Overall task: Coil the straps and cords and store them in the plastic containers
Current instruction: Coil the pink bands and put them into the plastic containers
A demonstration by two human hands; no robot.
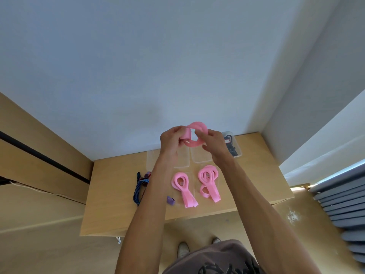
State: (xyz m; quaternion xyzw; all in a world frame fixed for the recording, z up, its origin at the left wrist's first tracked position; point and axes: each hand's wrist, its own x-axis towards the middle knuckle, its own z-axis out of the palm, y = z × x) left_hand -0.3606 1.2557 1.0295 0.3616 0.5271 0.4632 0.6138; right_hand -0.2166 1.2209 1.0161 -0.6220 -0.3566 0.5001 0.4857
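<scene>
**Pink strap coil held up between both hands**

On the wooden table (pixel 256 175), a blue striped cord (pixel 138 187) lies at the left, beside a small purple clip (pixel 170 200). The left hand (pixel 171 142) pinches one end of the pink strap (pixel 197 133), which loops in a ring between the two hands, raised above the table. Two coiled pink straps (pixel 182 184) lie below. The right hand (pixel 216 144) curls around the ring's right side. Clear plastic containers (pixel 238 147) sit behind.

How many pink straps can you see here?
3. One held coiled in both hands above the table; one lying on the table at left; one beside it at right, which might be more than one tangled together.
</scene>
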